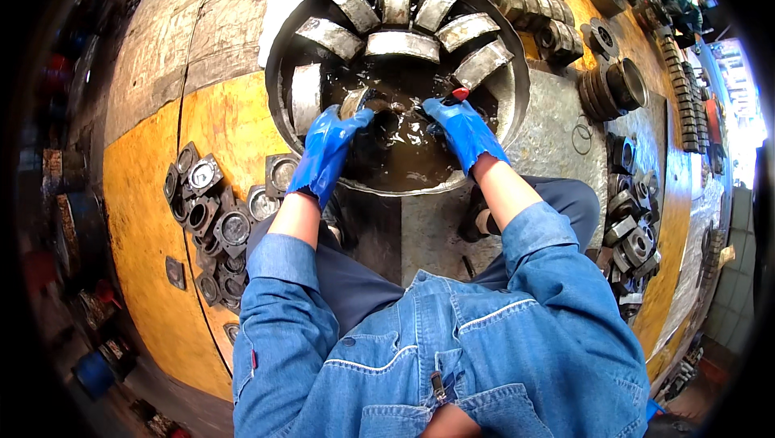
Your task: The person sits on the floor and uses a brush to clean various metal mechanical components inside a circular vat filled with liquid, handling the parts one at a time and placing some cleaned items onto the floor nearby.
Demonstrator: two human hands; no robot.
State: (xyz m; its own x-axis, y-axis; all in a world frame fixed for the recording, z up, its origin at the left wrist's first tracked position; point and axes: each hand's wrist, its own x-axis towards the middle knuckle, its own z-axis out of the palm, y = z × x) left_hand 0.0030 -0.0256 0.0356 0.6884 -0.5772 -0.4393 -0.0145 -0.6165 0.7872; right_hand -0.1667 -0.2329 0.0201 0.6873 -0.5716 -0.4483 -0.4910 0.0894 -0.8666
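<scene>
I sit over a wide round tub (519,83) of dark, murky liquid, wearing blue rubber gloves. My left hand (333,141) is closed on a curved metal part (355,102) at the liquid's surface, and the glove hides some of it. A tool with a red handle end (460,94) is in the grip of my right hand (460,125); its working end is hidden by the glove and liquid. Several thick curved metal blocks stand along the tub's far inner side, among them a long block (402,46) and a left block (307,99).
Square metal flanges with round openings (233,229) lie heaped left of the tub. More metal parts (638,244) are piled at the right. Rows of metal rings (529,6) and a stacked cylinder (626,84) stand at far right. Another person (682,6) is in the far right background.
</scene>
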